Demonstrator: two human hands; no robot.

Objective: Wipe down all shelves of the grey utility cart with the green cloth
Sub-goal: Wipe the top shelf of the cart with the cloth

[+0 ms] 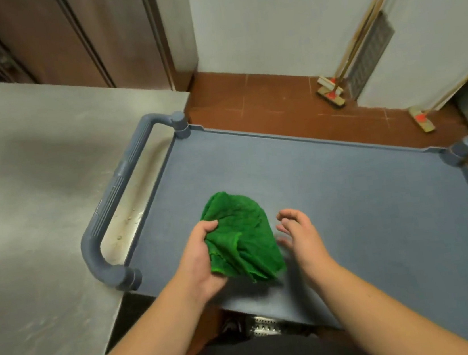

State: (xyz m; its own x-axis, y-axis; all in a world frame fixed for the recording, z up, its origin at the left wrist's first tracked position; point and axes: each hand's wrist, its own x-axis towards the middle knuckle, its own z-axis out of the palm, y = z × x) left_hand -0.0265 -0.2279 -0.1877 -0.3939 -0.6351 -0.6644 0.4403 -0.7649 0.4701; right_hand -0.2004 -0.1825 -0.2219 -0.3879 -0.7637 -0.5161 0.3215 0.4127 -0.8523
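Note:
The grey utility cart's top shelf fills the middle of the view, with a raised rim around it. A crumpled green cloth lies on the shelf near its front edge. My left hand grips the cloth's left side, fingers curled into the fabric. My right hand hovers just right of the cloth, fingers loosely bent, holding nothing. The lower shelves are hidden under the top one.
The cart's handle sticks out on the left, against a stainless steel counter. Two brooms lean on the white wall beyond the cart, above red floor tiles. Steel cabinet doors stand at the back left.

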